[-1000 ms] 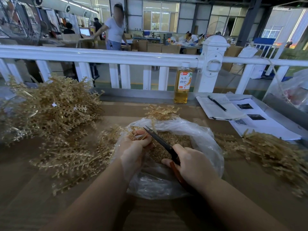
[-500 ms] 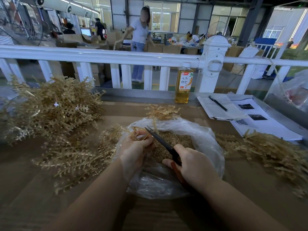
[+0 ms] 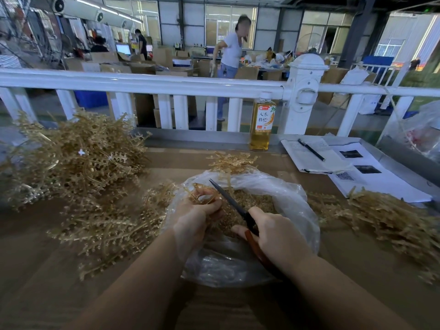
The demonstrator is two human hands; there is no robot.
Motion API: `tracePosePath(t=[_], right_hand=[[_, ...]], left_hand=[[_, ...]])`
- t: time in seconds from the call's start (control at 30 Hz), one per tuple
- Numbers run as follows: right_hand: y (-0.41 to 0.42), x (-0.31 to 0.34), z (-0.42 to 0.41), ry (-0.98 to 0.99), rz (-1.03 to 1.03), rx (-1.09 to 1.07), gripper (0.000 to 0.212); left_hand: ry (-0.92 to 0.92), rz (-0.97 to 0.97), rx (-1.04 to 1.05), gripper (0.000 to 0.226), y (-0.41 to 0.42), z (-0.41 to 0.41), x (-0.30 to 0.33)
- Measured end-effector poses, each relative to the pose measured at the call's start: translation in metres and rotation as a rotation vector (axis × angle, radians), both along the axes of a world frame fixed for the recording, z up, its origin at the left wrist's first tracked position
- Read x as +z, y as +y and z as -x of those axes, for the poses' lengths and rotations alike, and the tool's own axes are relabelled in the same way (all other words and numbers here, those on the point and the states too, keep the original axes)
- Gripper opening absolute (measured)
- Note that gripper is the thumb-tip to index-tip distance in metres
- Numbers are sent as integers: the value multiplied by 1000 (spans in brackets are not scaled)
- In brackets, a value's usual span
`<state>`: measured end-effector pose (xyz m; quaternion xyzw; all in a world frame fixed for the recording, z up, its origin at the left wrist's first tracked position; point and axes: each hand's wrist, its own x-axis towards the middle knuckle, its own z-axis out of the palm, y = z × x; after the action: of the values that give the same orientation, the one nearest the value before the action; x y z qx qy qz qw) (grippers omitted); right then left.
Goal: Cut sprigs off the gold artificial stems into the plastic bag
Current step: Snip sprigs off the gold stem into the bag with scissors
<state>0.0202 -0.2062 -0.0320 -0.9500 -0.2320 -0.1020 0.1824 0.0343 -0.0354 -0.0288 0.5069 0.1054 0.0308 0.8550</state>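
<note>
A clear plastic bag [image 3: 292, 198] lies open on the brown table, with gold cut sprigs [image 3: 247, 198] heaped inside. Over its left rim my left hand [image 3: 194, 214] pinches a gold stem [image 3: 201, 189]. My right hand [image 3: 273, 232] grips red-handled scissors [image 3: 228, 197], whose dark blades point up-left and touch the stem by my left fingers. A big pile of gold stems [image 3: 78, 158] sits at the left, and more lie in front of it [image 3: 112, 225].
Another heap of gold stems [image 3: 385, 217] lies to the right. A bottle of amber drink [image 3: 262, 122] stands by the white railing [image 3: 166, 83]. Papers with a pen [image 3: 312, 150] lie at the back right. A person walks behind the railing.
My hands and the scissors have barely moved over the bag. The person behind the railing has walked to the right.
</note>
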Motion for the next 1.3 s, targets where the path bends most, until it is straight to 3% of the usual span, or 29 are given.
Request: tracePosePath(t=[0.23, 0.33, 0.6, 0.93, 1.3], right_hand=[[2, -1, 1, -25, -33, -59, 40], [3, -2, 1, -17, -22, -72, 42], [2, -2, 2, 1, -78, -89, 44], [2, 1, 3, 41, -159, -71, 31], [2, -1, 4, 5, -57, -37, 38]], left_hand=[[-2, 71, -116, 29, 4, 3, 1], [23, 117, -134, 4, 5, 0, 1], [27, 112, -36, 12, 2, -5, -7], [42, 114, 16, 19, 1, -7, -7], [88, 172, -1, 18, 0, -5, 1]])
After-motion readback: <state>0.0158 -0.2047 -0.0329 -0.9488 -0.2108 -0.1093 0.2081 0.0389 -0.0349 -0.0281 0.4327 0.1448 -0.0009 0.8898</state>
